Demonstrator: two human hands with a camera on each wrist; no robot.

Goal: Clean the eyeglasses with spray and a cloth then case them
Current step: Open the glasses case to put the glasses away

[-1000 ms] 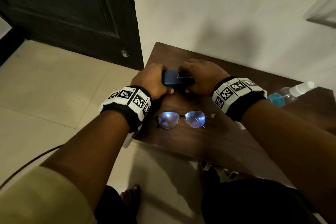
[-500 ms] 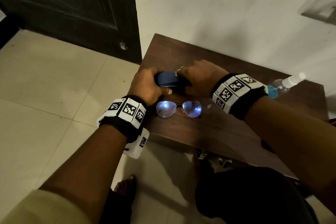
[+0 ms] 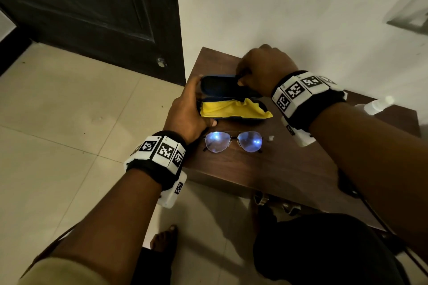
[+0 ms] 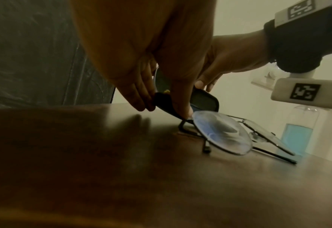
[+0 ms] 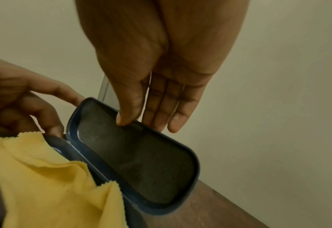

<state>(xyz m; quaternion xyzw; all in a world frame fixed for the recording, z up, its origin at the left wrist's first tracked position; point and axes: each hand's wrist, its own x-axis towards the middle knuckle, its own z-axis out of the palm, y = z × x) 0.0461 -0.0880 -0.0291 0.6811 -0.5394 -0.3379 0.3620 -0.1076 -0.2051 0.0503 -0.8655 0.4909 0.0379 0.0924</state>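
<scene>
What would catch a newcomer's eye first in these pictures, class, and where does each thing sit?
The bright yellow cloth stands out most, spilling from the bottom half of the open dark blue case on the wooden table. The left hand grips the case's left end while the right hand pinches the raised lid. Just in front of the case lie the eyeglasses, their lenses glinting blue-white.

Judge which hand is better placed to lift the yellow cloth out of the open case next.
Right, probably. The left hand grips the case base, steadying it; the right hand only pinches the raised lid, directly above the yellow cloth.
</scene>
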